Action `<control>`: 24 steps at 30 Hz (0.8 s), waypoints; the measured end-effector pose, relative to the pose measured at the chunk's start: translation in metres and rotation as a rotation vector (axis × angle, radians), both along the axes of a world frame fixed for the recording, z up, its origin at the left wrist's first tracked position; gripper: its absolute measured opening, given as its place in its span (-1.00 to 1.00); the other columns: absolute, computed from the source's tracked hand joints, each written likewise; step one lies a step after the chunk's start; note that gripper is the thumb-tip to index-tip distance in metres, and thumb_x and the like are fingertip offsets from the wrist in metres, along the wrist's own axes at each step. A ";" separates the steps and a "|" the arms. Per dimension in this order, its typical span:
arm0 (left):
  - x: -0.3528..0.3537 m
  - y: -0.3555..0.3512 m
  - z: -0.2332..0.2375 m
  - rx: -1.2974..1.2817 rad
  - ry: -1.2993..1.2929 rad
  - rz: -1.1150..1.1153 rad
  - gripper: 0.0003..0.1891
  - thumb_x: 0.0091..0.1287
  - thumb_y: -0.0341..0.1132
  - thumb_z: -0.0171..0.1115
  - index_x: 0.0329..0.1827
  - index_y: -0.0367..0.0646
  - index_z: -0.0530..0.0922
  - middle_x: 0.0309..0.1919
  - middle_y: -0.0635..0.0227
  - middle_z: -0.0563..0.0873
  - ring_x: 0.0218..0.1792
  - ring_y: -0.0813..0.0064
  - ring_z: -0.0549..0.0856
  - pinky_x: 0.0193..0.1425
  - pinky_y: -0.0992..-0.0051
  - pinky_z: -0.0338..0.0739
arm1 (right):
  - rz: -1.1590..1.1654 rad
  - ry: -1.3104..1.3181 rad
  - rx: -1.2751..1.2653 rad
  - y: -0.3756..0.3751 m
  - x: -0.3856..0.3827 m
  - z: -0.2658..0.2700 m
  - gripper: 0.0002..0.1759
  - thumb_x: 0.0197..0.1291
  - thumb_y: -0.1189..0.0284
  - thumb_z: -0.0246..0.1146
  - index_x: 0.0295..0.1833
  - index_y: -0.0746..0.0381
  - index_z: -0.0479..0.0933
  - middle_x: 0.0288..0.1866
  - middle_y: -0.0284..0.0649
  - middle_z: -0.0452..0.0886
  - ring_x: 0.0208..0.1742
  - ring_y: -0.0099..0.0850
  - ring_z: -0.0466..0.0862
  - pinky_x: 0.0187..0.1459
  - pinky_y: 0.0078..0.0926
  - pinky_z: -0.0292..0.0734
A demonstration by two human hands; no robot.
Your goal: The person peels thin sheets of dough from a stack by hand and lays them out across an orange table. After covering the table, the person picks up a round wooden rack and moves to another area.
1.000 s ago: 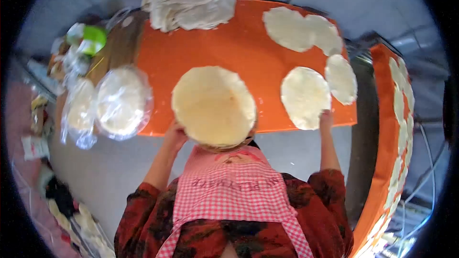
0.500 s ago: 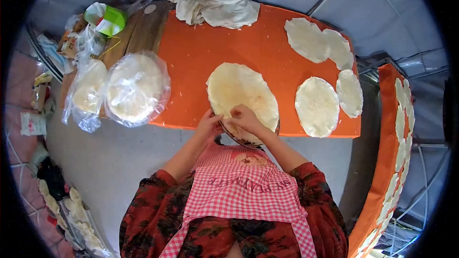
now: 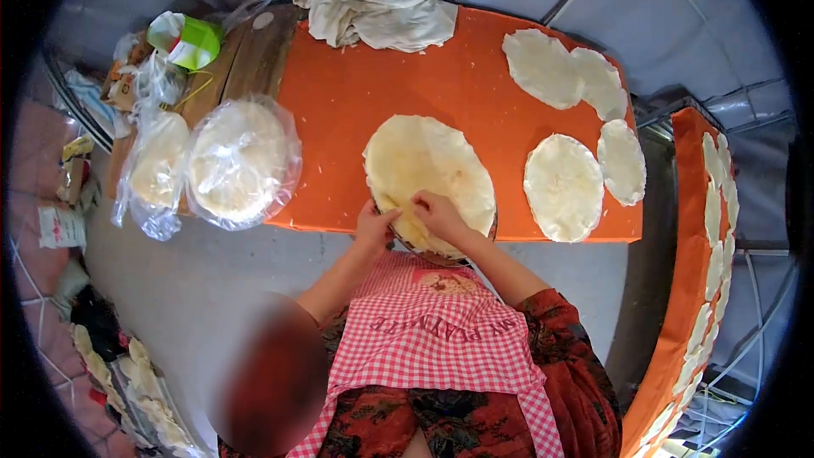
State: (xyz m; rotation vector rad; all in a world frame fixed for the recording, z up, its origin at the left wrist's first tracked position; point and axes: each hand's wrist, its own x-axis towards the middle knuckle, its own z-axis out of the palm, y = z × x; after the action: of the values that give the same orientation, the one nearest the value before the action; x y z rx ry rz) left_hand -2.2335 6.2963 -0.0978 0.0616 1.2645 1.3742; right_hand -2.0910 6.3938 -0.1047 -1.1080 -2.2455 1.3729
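Observation:
A large pale round of thin dough [image 3: 432, 157] lies on a dark-rimmed round support at the front edge of the orange-covered table [image 3: 407, 76]. At its lower left rim is my left hand [image 3: 375, 224], its fingers closed on the edge. My right hand [image 3: 439, 216] rests over the lower middle of the round, with thumb and fingertips pinched together at the dough surface. Whatever lies between the right fingertips is too small to make out.
Thin rounds [image 3: 563, 188] lie on the table's right side. Left are plastic-wrapped stacks [image 3: 240, 159] and a green-white bag [image 3: 188, 41]. A crumpled cloth [image 3: 373, 8] sits at the back. An orange-covered board [image 3: 678, 288] with more rounds stands at the right.
My right hand has moved slightly right and down, farther from my left hand. The left hand has shifted a little downward along the rim.

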 end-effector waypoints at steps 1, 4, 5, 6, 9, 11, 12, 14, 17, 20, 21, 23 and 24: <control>0.002 0.001 -0.004 -0.013 0.092 0.006 -0.59 0.15 -0.49 0.24 0.08 -0.18 0.40 -0.16 0.28 0.63 -0.27 0.35 0.67 -0.24 0.37 0.62 | 0.010 -0.030 0.023 -0.007 -0.004 0.013 -0.80 0.20 0.33 0.15 -0.23 0.23 0.56 -0.30 0.00 0.61 -0.28 -0.05 0.59 -0.21 -0.22 0.49; 0.002 0.000 -0.020 -0.121 0.261 0.059 -0.64 0.10 -0.52 0.22 0.00 -0.26 0.47 -0.21 0.26 0.64 -0.29 0.36 0.66 -0.25 0.41 0.61 | 0.074 -0.157 0.046 -0.009 -0.019 0.013 -0.75 0.20 0.29 0.10 -0.29 0.26 0.52 -0.26 0.05 0.59 -0.20 0.04 0.57 -0.17 -0.09 0.45; 0.000 0.000 -0.024 -0.160 0.296 0.083 -0.65 0.08 -0.53 0.21 -0.02 -0.29 0.48 -0.21 0.25 0.64 -0.29 0.36 0.66 -0.24 0.41 0.61 | 0.089 -0.150 0.063 -0.007 -0.022 0.008 -0.75 0.19 0.29 0.10 -0.30 0.27 0.51 -0.26 0.06 0.59 -0.20 0.05 0.57 -0.16 -0.08 0.45; -0.006 -0.003 -0.026 -0.142 0.248 0.156 -0.65 0.06 -0.55 0.19 -0.03 -0.30 0.49 -0.22 0.23 0.64 -0.28 0.34 0.66 -0.23 0.40 0.61 | 0.107 -0.142 0.079 -0.002 -0.024 0.007 -0.74 0.19 0.28 0.10 -0.31 0.28 0.50 -0.27 0.07 0.58 -0.19 0.06 0.56 -0.16 -0.07 0.44; -0.051 -0.031 -0.060 -0.013 0.145 0.370 -0.64 0.03 -0.60 0.12 -0.04 -0.34 0.50 -0.19 0.14 0.63 -0.23 0.27 0.65 -0.16 0.38 0.61 | 0.027 -0.075 0.157 0.031 -0.043 0.024 -0.77 0.18 0.33 0.09 -0.28 0.28 0.52 -0.27 0.10 0.57 -0.20 0.05 0.57 -0.15 -0.10 0.45; -0.093 -0.057 -0.081 -0.023 0.199 0.402 -0.60 0.03 -0.61 0.11 0.01 -0.34 0.47 -0.14 0.09 0.62 -0.14 0.22 0.65 -0.08 0.33 0.61 | -0.040 0.037 0.100 0.077 -0.046 0.037 -0.84 0.11 0.45 0.11 -0.29 0.30 0.53 -0.38 -0.03 0.62 -0.32 -0.25 0.62 -0.27 -0.30 0.46; -0.108 -0.068 -0.076 -0.009 0.167 0.414 -0.59 0.04 -0.61 0.10 0.04 -0.34 0.45 -0.11 0.08 0.61 -0.11 0.20 0.64 -0.05 0.30 0.62 | -0.110 0.148 0.092 0.106 -0.046 0.018 -0.84 0.11 0.46 0.13 -0.28 0.29 0.57 -0.42 -0.20 0.63 -0.36 -0.49 0.56 -0.29 -0.42 0.46; -0.126 -0.093 -0.052 0.013 0.103 0.456 -0.56 0.06 -0.61 0.08 0.08 -0.33 0.42 -0.06 0.05 0.60 -0.05 0.17 0.63 -0.01 0.25 0.62 | -0.260 0.230 -0.070 0.147 -0.024 0.081 -0.84 0.13 0.47 0.12 -0.34 0.29 0.59 -0.47 -0.41 0.56 -0.42 -0.61 0.49 -0.40 -0.55 0.41; -0.132 -0.120 -0.024 -0.009 0.096 0.518 -0.53 0.09 -0.61 0.09 0.14 -0.32 0.36 -0.02 0.04 0.57 -0.01 0.15 0.61 0.04 0.21 0.61 | -0.252 0.233 0.088 0.232 0.034 0.079 -0.86 0.06 0.52 0.08 -0.44 0.27 0.53 -0.54 -0.54 0.42 -0.46 -0.69 0.37 -0.51 -0.58 0.26; -0.125 -0.131 -0.038 -0.123 0.037 0.647 -0.51 0.10 -0.61 0.11 0.16 -0.31 0.33 0.01 0.05 0.55 0.00 0.15 0.60 0.06 0.21 0.59 | -0.432 -0.299 0.307 0.314 0.125 0.008 -0.87 0.09 0.45 0.12 -0.36 0.29 0.49 -0.49 -0.22 0.57 -0.44 -0.38 0.57 -0.39 -0.41 0.48; -0.120 -0.134 -0.044 -0.110 0.045 0.665 -0.51 0.11 -0.61 0.12 0.16 -0.30 0.33 0.01 0.06 0.55 0.01 0.15 0.60 0.07 0.22 0.59 | -0.555 -0.545 0.416 0.307 0.130 0.001 -0.82 0.11 0.41 0.15 -0.20 0.28 0.49 -0.33 -0.11 0.60 -0.31 -0.27 0.61 -0.27 -0.33 0.52; -0.110 -0.134 -0.054 -0.081 0.060 0.685 -0.50 0.11 -0.62 0.13 0.17 -0.28 0.32 0.02 0.08 0.55 0.01 0.16 0.60 0.07 0.23 0.58 | -0.568 -0.716 0.562 0.281 0.127 -0.015 -0.61 0.14 0.35 0.21 0.07 0.26 0.44 -0.04 0.02 0.58 -0.05 -0.11 0.61 -0.05 -0.20 0.52; -0.105 -0.131 -0.049 -0.071 0.055 0.669 -0.51 0.12 -0.61 0.14 0.17 -0.28 0.32 0.02 0.09 0.55 0.03 0.17 0.59 0.07 0.24 0.58 | -0.454 -0.641 0.587 0.261 0.112 -0.027 -0.50 0.15 0.31 0.24 0.19 0.25 0.39 0.09 0.05 0.54 0.07 -0.07 0.57 0.04 -0.16 0.49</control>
State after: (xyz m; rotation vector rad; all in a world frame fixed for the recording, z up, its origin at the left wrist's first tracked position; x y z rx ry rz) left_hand -2.3380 6.1656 -0.1473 -0.4096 1.4453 1.8978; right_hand -1.9787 6.6544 -0.1314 -1.8197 -2.3104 0.1508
